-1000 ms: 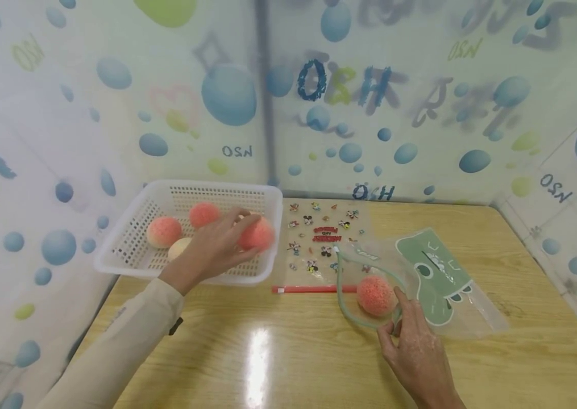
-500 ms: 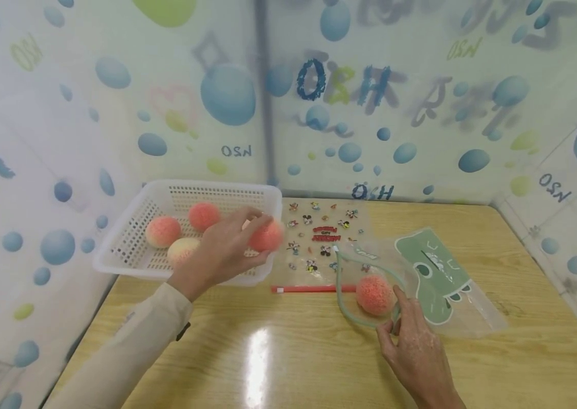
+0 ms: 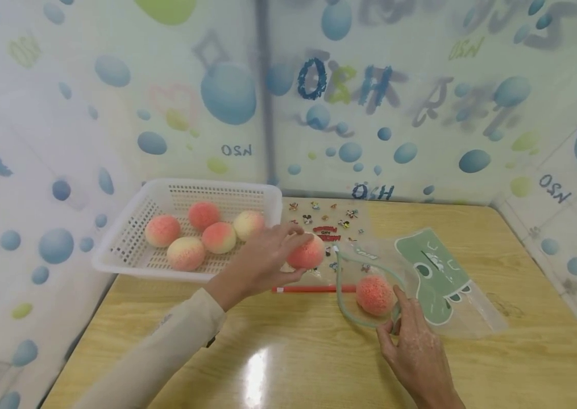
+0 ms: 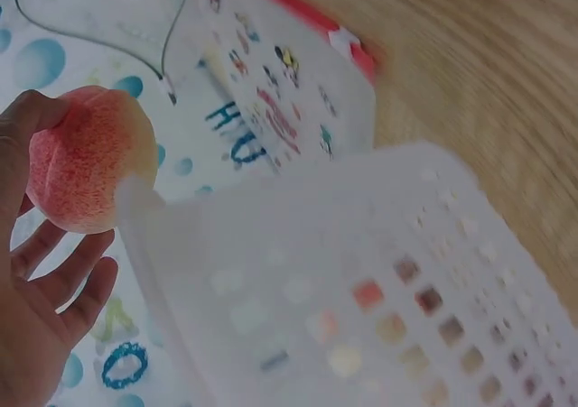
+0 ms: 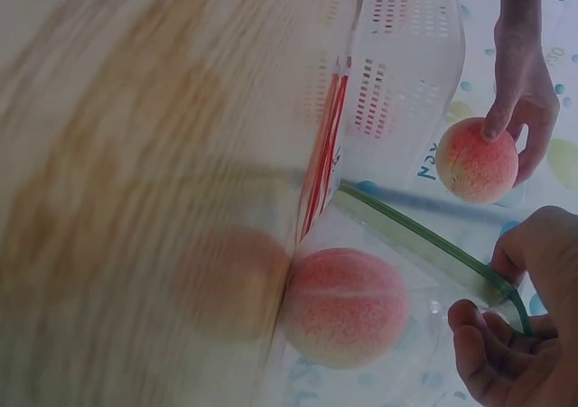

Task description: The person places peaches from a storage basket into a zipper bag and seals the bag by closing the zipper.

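My left hand [image 3: 262, 258] grips a pink and cream peach [image 4: 88, 159] between thumb and fingers, raised over the table just right of the basket. With my right hand [image 3: 416, 346] I pinch the green rim of a clear zip bag [image 5: 424, 234], holding its mouth apart. Inside that bag lies another peach [image 3: 375, 295]. A green cartoon crocodile face is printed on the bag's far part. Several more peaches [image 3: 186, 254] sit in the white perforated basket [image 3: 114, 250] at the left.
A second clear bag [image 3: 301, 272] with small cartoon figures and a red zip strip [image 3: 314, 289] lies flat between the basket and the green-rimmed bag, partly beneath the latter. The wooden table [image 3: 319, 363] meets a patterned curtain [image 3: 288, 130] at the back.
My left hand has lifted the peach out of the basket and carried it right, toward the green-rimmed bag. My right hand stays at the bag's rim.
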Motion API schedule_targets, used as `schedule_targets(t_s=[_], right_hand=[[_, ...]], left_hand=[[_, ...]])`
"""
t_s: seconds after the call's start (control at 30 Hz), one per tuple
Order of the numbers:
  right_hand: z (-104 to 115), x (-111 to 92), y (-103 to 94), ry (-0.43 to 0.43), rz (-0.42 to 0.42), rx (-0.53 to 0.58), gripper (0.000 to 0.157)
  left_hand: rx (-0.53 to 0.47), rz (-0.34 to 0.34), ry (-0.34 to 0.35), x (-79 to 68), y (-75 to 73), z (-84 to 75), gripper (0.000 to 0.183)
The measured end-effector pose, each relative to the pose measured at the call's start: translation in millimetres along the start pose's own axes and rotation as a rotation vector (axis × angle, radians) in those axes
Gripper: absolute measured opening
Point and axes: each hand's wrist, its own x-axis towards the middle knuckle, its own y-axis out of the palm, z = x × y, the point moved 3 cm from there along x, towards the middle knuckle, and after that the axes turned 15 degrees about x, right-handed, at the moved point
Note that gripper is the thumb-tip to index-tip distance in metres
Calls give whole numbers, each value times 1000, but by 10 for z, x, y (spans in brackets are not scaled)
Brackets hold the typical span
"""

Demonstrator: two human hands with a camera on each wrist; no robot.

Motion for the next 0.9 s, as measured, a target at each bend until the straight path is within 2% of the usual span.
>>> schedule_targets(t_s=[0.3,0.57,0.7,0.9], right_hand=[[-25,-21,-9,-35,-20,17,65],[-25,-29,-11,-58,-46,47,69],[-22,-24,-10,-73,-60,61,67],[-15,-18,-3,-76,-54,63,69]], left_hand=[[-61,-9,48,105,280,-386,59],[-26,84,80,105,518,-681,61],[-33,101,89,87,596,-778,61],[-70,72,86,100,646,-853,60]])
